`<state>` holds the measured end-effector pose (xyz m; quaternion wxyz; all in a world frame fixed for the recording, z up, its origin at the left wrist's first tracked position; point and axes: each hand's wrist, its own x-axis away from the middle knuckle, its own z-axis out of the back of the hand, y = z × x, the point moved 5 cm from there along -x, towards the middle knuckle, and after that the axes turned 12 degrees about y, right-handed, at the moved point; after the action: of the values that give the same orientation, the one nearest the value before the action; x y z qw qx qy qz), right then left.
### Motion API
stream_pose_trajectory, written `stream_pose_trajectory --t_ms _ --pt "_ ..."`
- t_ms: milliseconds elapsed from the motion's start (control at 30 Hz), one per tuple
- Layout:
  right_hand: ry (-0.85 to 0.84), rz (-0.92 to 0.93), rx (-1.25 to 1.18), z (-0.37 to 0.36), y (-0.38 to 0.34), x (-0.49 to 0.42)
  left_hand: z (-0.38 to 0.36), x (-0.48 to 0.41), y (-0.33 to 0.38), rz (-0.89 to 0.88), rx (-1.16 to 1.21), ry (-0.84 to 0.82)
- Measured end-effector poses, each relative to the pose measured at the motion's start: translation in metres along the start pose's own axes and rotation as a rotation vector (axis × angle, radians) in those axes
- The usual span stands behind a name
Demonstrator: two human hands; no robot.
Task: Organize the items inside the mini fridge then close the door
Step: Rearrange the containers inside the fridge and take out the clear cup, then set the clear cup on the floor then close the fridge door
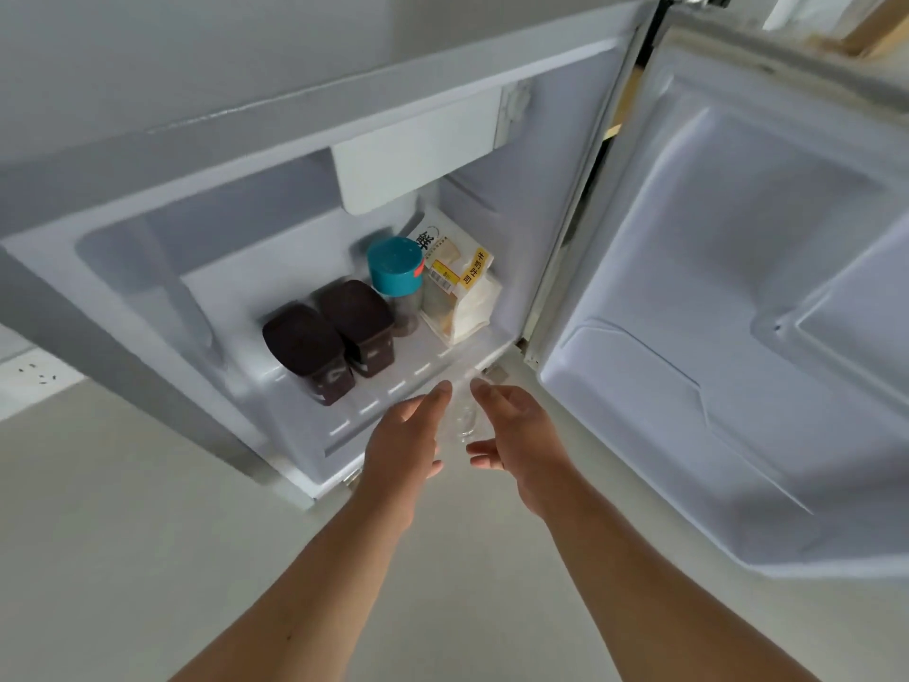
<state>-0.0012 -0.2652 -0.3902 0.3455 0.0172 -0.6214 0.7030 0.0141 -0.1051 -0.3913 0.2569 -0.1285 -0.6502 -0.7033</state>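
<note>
Two straight-fingered hands, left (408, 435) and right (516, 435), press a clear cup (462, 415) between them; I'd keep it level, setting it at twelve o'clock, short of the jar (396, 265).

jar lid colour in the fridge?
Teal, with a small red tag on its side; jar lid shows best in the head view.

Bare left hand (406, 438) and bare right hand (514, 435) on long, bare forearms (315, 593).
</note>
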Motion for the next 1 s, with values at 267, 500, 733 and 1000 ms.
stream_pose_trajectory --t_ms 267,500,733,1000 --pt "0.005 0.021 -0.028 0.05 0.024 0.075 0.011 0.09 -0.023 -0.061 -0.057 0.0" --pt "-0.02 0.055 -0.01 0.071 0.043 0.13 0.033 0.145 -0.047 -0.064 -0.065 0.018" --pt "-0.01 0.024 0.023 0.059 0.069 0.162 0.061 0.16 -0.076 -0.022 -0.046 0.021" --pt "-0.061 -0.013 0.041 -0.008 0.089 0.173 0.119 0.134 -0.099 0.041 0.003 0.029"
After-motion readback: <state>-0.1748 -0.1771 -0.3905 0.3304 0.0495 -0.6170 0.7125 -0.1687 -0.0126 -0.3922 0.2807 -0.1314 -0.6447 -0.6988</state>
